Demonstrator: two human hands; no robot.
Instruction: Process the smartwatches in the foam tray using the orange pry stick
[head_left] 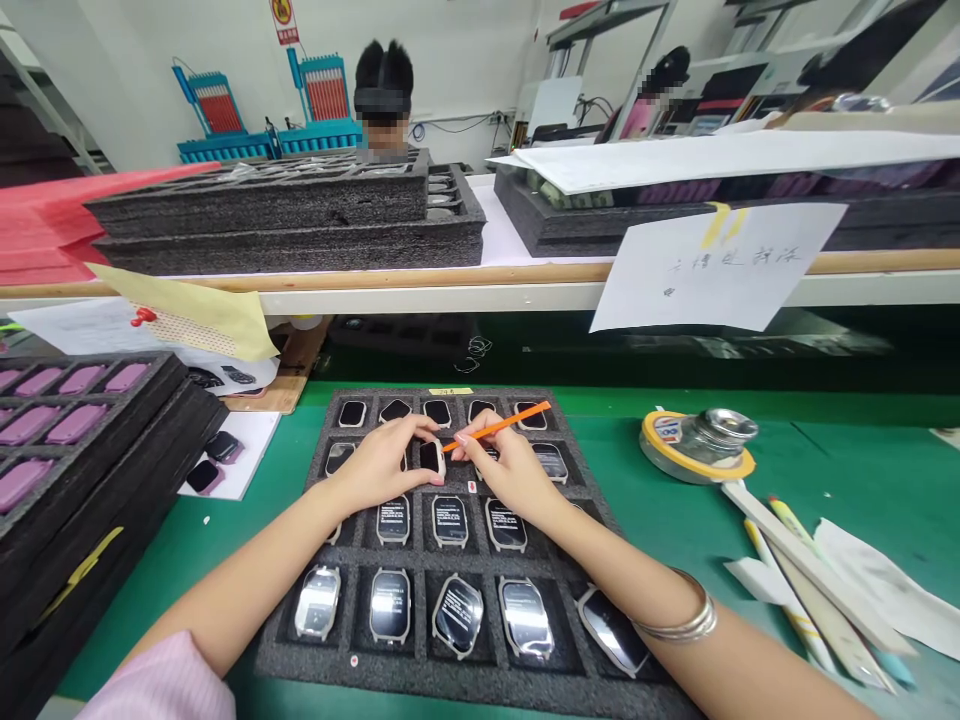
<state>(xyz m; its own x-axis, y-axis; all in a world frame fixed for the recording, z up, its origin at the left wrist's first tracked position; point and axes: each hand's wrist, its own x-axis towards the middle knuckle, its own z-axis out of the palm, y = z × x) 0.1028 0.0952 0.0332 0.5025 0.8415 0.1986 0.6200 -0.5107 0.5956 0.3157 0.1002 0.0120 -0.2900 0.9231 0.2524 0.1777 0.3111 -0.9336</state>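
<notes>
Between thumb and fingers, my left hand (pixel 394 455) grips a smartwatch (pixel 431 457) by its edges, tilted above the foam tray. My right hand (pixel 499 460) pinches a thin orange stick (pixel 510 418), its tip at the side of that watch. Beneath both hands lies a dark grey foam tray (pixel 352 675) with rows of compartments holding watch bodies without straps. Several in the nearer rows show lit screens with white text, such as one watch (pixel 450 520) in the middle. The back row's screens look black. My hands and forearms hide some compartments.
At left stands a stack of foam trays (pixel 150 440) with purple pieces; two small watches (pixel 214 460) lie on white paper beside it. A yellow tape roll (pixel 697 450) holds a glass bottle (pixel 724 430). Pens (pixel 802 580) lie right. More foam trays (pixel 300 215) sit on the shelf, near another person.
</notes>
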